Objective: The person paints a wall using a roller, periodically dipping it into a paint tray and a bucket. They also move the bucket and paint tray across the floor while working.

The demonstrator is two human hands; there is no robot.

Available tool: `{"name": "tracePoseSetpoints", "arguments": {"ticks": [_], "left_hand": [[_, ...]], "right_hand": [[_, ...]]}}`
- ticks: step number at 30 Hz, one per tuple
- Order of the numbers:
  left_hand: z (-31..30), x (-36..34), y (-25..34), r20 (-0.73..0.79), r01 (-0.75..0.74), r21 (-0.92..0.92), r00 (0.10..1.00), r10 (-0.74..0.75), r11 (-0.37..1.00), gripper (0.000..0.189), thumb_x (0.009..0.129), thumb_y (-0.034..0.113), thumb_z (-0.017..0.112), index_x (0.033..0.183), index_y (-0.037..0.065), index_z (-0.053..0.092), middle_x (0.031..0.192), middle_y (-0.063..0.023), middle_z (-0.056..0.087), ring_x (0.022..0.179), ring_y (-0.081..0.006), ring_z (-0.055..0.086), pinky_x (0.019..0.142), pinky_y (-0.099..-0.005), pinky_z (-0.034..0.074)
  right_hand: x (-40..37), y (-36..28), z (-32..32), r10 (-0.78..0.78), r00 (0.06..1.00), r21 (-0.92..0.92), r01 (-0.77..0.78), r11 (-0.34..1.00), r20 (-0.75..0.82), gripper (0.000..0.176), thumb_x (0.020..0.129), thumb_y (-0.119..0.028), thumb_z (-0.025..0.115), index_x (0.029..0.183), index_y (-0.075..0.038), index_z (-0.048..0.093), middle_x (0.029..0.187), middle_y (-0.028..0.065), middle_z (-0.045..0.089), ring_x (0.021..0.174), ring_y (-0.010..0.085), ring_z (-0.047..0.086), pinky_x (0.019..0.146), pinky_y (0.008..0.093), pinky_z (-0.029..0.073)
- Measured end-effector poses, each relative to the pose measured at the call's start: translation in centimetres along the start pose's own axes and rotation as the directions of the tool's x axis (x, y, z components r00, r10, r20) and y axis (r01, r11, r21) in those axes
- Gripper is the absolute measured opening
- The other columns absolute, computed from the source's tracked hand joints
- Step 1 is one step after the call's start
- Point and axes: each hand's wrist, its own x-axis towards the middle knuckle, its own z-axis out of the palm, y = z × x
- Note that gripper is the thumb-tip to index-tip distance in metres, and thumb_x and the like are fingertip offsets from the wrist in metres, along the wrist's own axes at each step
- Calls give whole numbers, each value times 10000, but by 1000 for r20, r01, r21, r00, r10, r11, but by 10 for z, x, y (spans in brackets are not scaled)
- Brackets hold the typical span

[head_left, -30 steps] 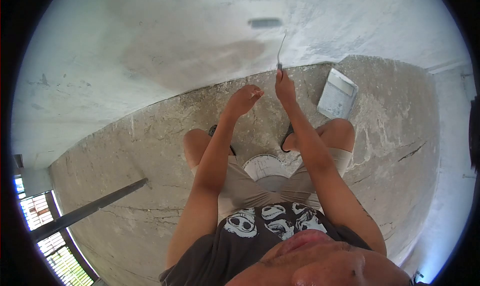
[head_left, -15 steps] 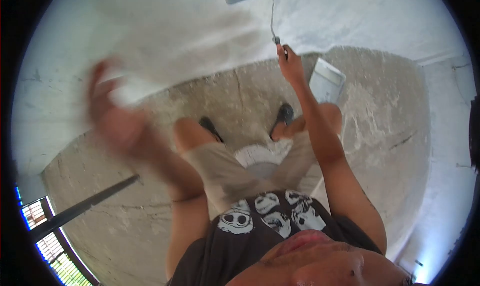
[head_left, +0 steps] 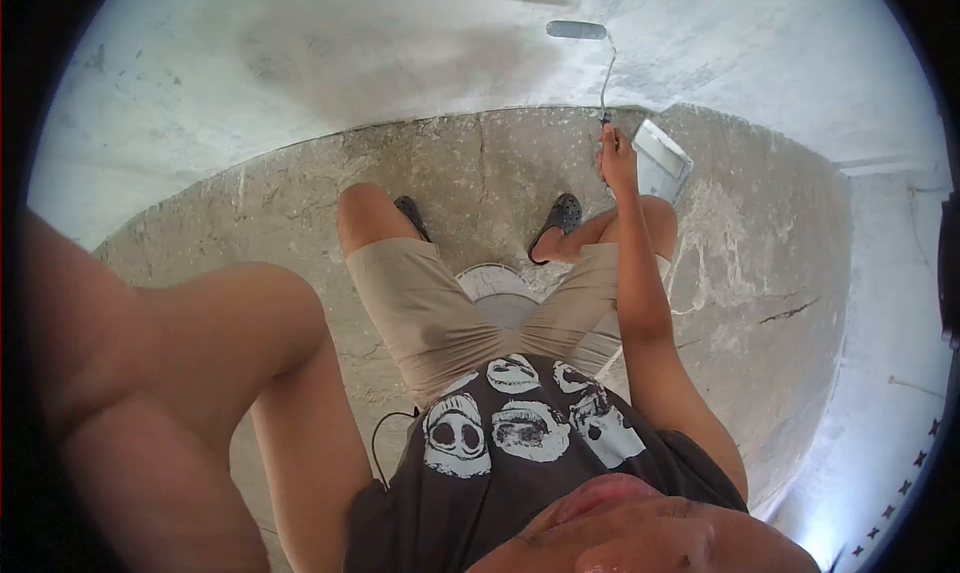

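My right hand (head_left: 619, 161) is closed round the handle of a paint roller (head_left: 577, 30). The roller's wire frame rises from my fist, and its grey sleeve overlaps the pale wall (head_left: 400, 43) in this view, with a dark streak like its shadow above. Just beyond that fist, a white paint tray (head_left: 662, 160) lies on the floor by the foot of the wall. My left hand (head_left: 85, 353) is lifted very close to the camera at the left edge, its arm bent sharply at the elbow. Its fingers are cut off by the dark border.
Both feet, in dark clogs (head_left: 562, 216), rest on the stained concrete floor (head_left: 480, 158). Between my thighs shows the rim of a round white object (head_left: 497, 279). A side wall (head_left: 895, 273) stands to the right. A damp, darker patch marks the front wall.
My right hand has drawn the roller back toward me and to the right, lower against the wall. My left hand has swung from out in front to close beside the camera.
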Motion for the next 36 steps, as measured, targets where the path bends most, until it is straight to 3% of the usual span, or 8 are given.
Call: {"name": "tracePoseSetpoints", "arguments": {"ticks": [8, 9, 13, 18, 22, 27, 33, 36], "left_hand": [[13, 38, -43, -227, -209, 194, 941, 251, 958, 720, 1001, 599, 156, 1516, 148, -67, 1577, -199, -27, 1462, -365, 141, 1161, -494, 307], [13, 49, -55, -264, -240, 231, 917, 299, 943, 718, 1001, 597, 157, 1514, 145, -63, 1575, -200, -22, 1460, -366, 145, 1160, -494, 308], [9, 93, -80, -380, -307, 361, 814, 439, 881, 712, 1003, 590, 164, 1508, 135, -46, 1567, -204, -3, 1453, -367, 158, 1155, -494, 315], [10, 133, -76, -485, -329, 442, 695, 531, 835, 703, 1004, 581, 173, 1500, 123, -24, 1558, -208, 21, 1444, -369, 175, 1149, -494, 323], [25, 126, -46, -403, -408, 260, 778, 483, 875, 697, 1006, 574, 180, 1494, 113, -6, 1550, -211, 40, 1437, -371, 189, 1144, -494, 329], [33, 122, -34, -334, -435, -106, 863, 380, 894, 689, 1007, 566, 188, 1486, 101, 16, 1541, -216, 64, 1429, -373, 206, 1138, -494, 337], [53, 128, -27, -380, -501, -231, 836, 397, 834, 681, 1009, 555, 199, 1477, 86, 42, 1529, -221, 93, 1418, -375, 226, 1131, -494, 347], [59, 131, -39, -418, -497, -179, 820, 392, 849, 676, 1010, 550, 204, 1472, 79, 55, 1523, -224, 107, 1413, -376, 237, 1128, -494, 352]], "right_hand": [[29, 82, 15, -393, 890, -331, 308, 892, -231, 533, 994, -562, 413, 1006, -70, 619, 594, 102, 587, 512, 240, 603, 525, 399, 484], [28, 84, 10, -164, 981, -233, 136, 963, -104, 528, 998, -555, 409, 992, -70, 618, 586, 97, 589, 513, 243, 607, 526, 393, 486], [25, 91, 6, -207, 970, -226, 174, 959, -131, 488, 997, -513, 449, 892, -73, 631, 585, 77, 590, 471, 200, 587, 463, 372, 467], [10, 43, -9, 84, 996, -155, -86, 984, -17, 552, 975, -544, 426, 1088, -60, 665, 927, 230, 694, 964, 469, 636, 818, 535, 492], [-1, 15, -14, -27, 999, -135, 24, 990, -22, 605, 980, -565, 393, 1153, -40, 637, 1179, 294, 614, 1137, 485, 558, 960, 547, 446], [23, 63, 5, -216, 962, -171, 188, 967, -165, 551, 1009, -524, 423, 865, -19, 591, 565, 88, 514, 445, 209, 527, 469, 404, 429], [-8, 23, -10, -88, 995, -74, 83, 994, -56, 486, 1014, -482, 461, 953, -21, 606, 577, 58, 528, 423, 166, 497, 424, 358, 394], [7, 27, -8, -97, 989, -161, 79, 984, -108, 477, 995, -478, 473, 991, -22, 613, 746, 223, 650, 742, 415, 656, 673, 495, 490]]}}
